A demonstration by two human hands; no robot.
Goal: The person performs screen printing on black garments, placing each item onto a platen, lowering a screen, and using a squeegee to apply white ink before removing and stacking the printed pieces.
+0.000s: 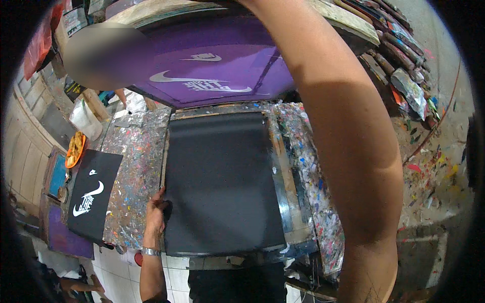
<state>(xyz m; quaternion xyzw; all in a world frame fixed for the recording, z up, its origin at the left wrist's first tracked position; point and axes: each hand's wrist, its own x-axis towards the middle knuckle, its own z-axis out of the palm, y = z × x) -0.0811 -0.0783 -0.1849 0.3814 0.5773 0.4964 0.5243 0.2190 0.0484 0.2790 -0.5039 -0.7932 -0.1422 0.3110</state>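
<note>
A plain black sheet point(222, 182), fabric-like, lies flat on the board in front of me, its far end slightly raised in a fold. My left hand point(156, 211) is at its left edge, fingers closed at the rim and seeming to pinch it. Beyond the sheet, a purple printing screen point(222, 55) with pale lettering and a curved design stands tilted up in its wooden frame point(348, 22). My right arm reaches across the right side to the top of the view, near that frame; the right hand itself is cut off.
On the left, a black sheet with a white print point(90, 194) overhangs the paint-spattered table point(134, 171). Beside it are an orange plate of fried food point(76, 150) and a white bag point(86, 120). Paint-stained tools point(399, 50) are piled upper right. Another person's arm point(83, 287) shows lower left.
</note>
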